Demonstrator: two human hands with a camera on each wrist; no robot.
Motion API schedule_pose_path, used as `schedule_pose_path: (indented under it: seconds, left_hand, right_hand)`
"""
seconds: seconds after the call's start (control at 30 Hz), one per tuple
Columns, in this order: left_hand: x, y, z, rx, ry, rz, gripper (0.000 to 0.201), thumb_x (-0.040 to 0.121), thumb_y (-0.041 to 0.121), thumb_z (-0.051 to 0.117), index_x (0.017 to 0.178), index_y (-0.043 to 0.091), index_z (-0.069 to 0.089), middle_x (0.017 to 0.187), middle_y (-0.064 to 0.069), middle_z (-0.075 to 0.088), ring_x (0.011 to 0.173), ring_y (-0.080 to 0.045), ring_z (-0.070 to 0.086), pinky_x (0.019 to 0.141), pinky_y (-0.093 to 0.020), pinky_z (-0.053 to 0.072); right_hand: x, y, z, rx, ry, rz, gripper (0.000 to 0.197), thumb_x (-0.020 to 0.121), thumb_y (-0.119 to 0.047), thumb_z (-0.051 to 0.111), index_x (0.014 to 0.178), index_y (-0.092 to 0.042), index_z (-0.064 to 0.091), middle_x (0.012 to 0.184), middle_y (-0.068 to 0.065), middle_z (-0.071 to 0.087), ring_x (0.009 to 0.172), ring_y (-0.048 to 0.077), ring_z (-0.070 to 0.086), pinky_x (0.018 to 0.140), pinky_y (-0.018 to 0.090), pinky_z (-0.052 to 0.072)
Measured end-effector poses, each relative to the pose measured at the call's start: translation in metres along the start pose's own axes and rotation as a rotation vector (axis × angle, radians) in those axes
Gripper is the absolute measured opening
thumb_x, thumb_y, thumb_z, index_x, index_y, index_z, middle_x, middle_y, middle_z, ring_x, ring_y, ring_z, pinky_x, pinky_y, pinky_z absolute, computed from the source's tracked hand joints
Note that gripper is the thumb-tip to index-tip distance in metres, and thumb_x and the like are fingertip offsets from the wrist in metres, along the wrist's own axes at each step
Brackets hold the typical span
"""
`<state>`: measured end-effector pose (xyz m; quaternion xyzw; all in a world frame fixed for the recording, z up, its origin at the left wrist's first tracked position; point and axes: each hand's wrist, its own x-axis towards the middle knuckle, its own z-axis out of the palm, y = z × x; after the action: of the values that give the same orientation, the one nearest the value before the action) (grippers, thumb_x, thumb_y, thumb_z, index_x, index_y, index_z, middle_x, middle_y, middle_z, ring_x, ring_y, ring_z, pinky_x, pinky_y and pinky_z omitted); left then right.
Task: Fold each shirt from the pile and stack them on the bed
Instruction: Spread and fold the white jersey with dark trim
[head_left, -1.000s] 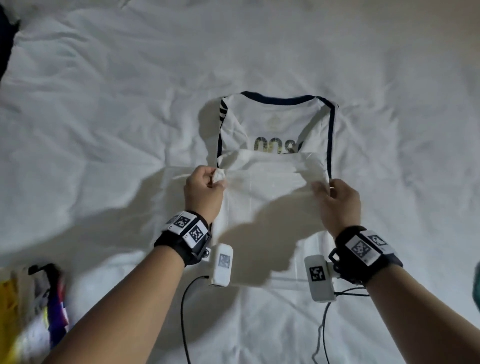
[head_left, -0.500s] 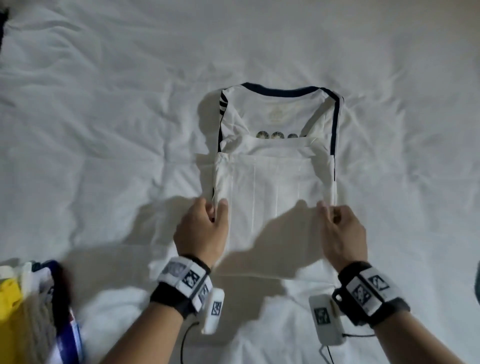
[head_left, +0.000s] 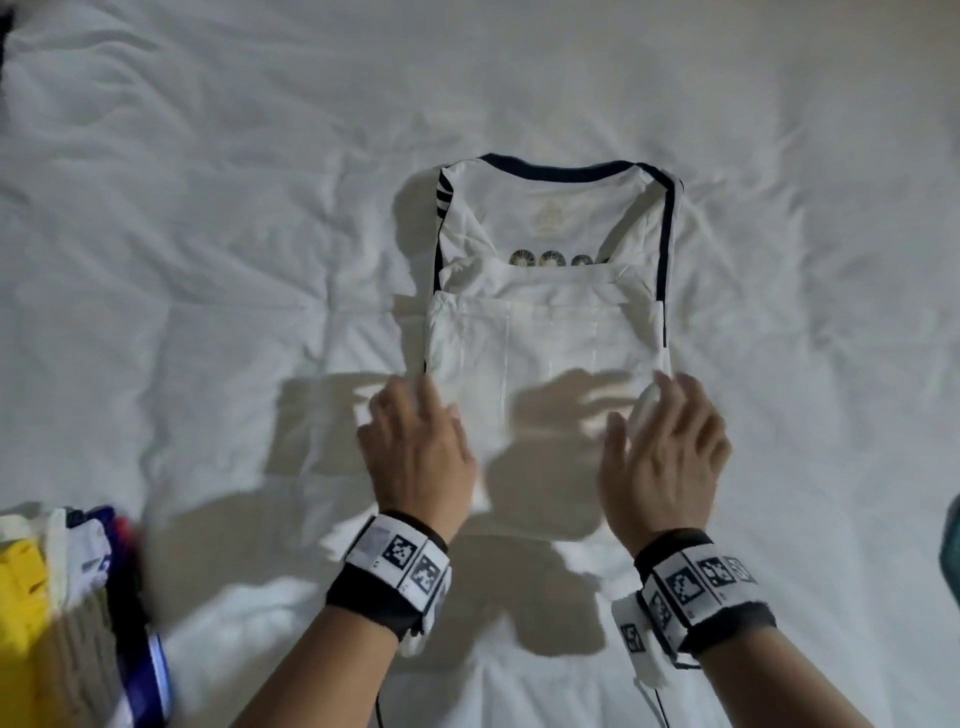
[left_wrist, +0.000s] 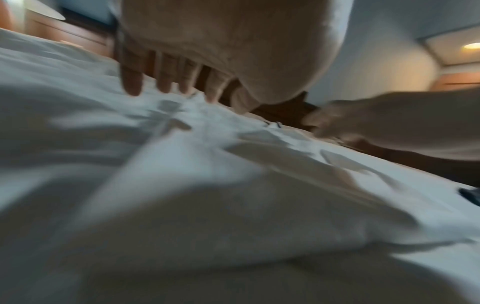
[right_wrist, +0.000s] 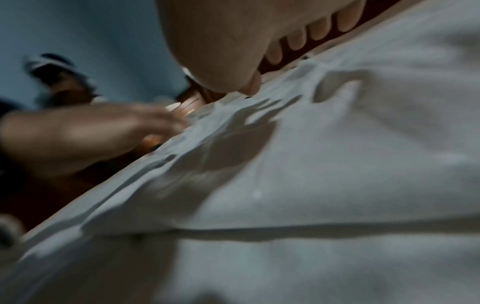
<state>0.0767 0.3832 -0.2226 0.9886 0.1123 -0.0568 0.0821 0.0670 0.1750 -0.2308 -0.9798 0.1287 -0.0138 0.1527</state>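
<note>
A rumpled white sheet covers the bed (head_left: 208, 260), creased all over and crossed by the shadows of both arms. In the left wrist view a wooden headboard and a lit ceiling lamp (left_wrist: 471, 45) show beyond the bed's edge, though both wrist views are blurred.

At the near left corner lies the pile (head_left: 67, 613) of mixed clothes, yellow, white and dark blue, well apart from the folding spot. A sliver of teal cloth shows at the right edge.

The white shirt (head_left: 550, 322) with dark navy trim lies flat in the middle of the bed, collar away from the person, its lower part folded up over the printed back. The left hand (head_left: 415, 452) and the right hand (head_left: 665, 457) are at its near corners, fingers straight and spread, gripping nothing. Both wrists carry bands with black-and-white marker squares.
</note>
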Motion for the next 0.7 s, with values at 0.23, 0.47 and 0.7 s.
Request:
schedule_pose_path:
  seconds: [0.23, 0.47, 0.7]
  left_hand:
    - [0.026, 0.013, 0.047, 0.142, -0.186, 0.477, 0.071, 0.104, 0.048, 0.033, 0.165, 0.025, 0.005, 0.172, -0.006, -0.007, 0.158, -0.028, -0.005, 0.124, -0.059, 0.005]
    - [0.036, -0.017, 0.049, 0.077, -0.127, 0.163, 0.067, 0.104, 0.048, 0.016, 0.165, 0.024, 0.002, 0.172, -0.009, -0.006, 0.158, -0.034, 0.0, 0.122, -0.062, 0.01]
    - [-0.028, 0.011, 0.043, 0.045, -0.163, 0.443, 0.07, 0.106, 0.047, 0.027, 0.164, 0.018, 0.003, 0.17, -0.014, -0.012, 0.157, -0.032, -0.01, 0.123, -0.064, 0.003]
  right_hand:
    - [0.021, -0.009, 0.038, -0.188, -0.401, -0.443, 0.066, 0.106, -0.05, 0.018, 0.163, -0.027, -0.006, 0.17, 0.005, -0.014, 0.156, 0.025, -0.015, 0.127, 0.053, 0.004]
    - [0.028, 0.036, 0.033, -0.184, -0.369, -0.251, 0.073, 0.106, -0.057, 0.01, 0.162, -0.015, -0.01, 0.169, 0.006, -0.019, 0.155, 0.022, -0.02, 0.126, 0.051, -0.001]
    - [-0.032, 0.004, 0.021, -0.106, -0.363, -0.394, 0.068, 0.107, -0.043, 0.024, 0.163, -0.013, 0.003, 0.17, 0.012, -0.009, 0.157, 0.029, -0.012, 0.127, 0.051, 0.0]
